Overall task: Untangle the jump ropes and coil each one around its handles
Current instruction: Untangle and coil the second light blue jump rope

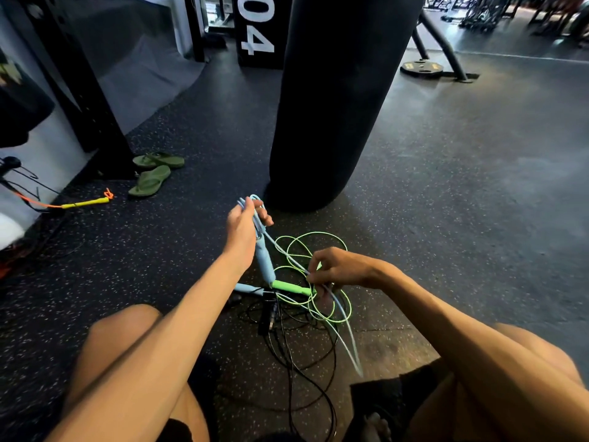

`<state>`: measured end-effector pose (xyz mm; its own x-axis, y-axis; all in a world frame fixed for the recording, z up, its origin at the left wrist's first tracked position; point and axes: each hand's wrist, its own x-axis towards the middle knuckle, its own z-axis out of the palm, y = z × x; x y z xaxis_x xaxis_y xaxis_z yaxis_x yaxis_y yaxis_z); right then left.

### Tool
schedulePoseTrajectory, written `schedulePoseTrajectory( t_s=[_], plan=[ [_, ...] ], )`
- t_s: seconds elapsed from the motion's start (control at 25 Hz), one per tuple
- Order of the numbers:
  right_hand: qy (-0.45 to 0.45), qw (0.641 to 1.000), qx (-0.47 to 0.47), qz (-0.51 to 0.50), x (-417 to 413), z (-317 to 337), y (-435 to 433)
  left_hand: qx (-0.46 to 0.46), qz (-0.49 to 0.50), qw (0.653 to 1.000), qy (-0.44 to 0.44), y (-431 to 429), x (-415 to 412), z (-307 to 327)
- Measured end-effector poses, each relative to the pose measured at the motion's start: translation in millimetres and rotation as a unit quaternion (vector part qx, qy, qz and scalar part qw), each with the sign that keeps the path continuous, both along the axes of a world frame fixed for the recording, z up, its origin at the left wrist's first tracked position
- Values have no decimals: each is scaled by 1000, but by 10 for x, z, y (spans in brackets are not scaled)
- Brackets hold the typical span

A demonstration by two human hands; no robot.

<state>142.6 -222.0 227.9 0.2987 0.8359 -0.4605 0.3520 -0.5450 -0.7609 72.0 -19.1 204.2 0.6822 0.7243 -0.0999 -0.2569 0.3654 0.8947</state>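
My left hand (243, 229) grips looped pale-blue foam-handled jump rope (266, 263) | right hand (338, 269) pinches its cord | I'd ease slack clear of green foam-handled jump rope (288, 286)

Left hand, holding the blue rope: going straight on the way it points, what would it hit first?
Probably the lower end of the black punching bag just beyond the left hand, though the depth between them is unclear.
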Motion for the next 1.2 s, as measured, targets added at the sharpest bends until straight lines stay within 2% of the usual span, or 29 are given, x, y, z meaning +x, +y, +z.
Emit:
schedulePoseTrajectory(
  t_s=[0.08,0.16,0.24,0.28,0.48,0.6,0.72,0.84,0.96,1.08,1.2],
  plan=[
    [-9,999,53,8,35,20,37,162,-5,984,74,-28,2,-81],
    [-37,994,104,5,63,74,64,280,-67,947,139,-74,-6,-159],
    [-83,985,154,-9,96,119,80,340,-152,908,193,-146,-35,-179],
    [-109,978,176,-22,119,130,87,339,-197,897,206,-196,-56,-156],
    [-253,939,212,-101,278,119,67,194,-372,891,175,-355,-165,17],
    [-263,930,211,-146,292,95,46,118,-425,891,109,-387,-194,113],
    [-217,935,216,-179,312,65,52,-26,-454,890,21,-363,-181,178],
    [-135,951,197,-198,298,38,45,-167,-414,892,-71,-306,-153,196],
    [-56,975,134,-169,182,19,-1,-226,-306,917,-123,-240,-127,191],
    [46,990,77,-108,100,-2,-22,-225,-176,951,-114,-146,-83,165],
    [68,996,15,-49,58,3,-32,-159,-45,985,-41,-68,-20,74]
  ],
)
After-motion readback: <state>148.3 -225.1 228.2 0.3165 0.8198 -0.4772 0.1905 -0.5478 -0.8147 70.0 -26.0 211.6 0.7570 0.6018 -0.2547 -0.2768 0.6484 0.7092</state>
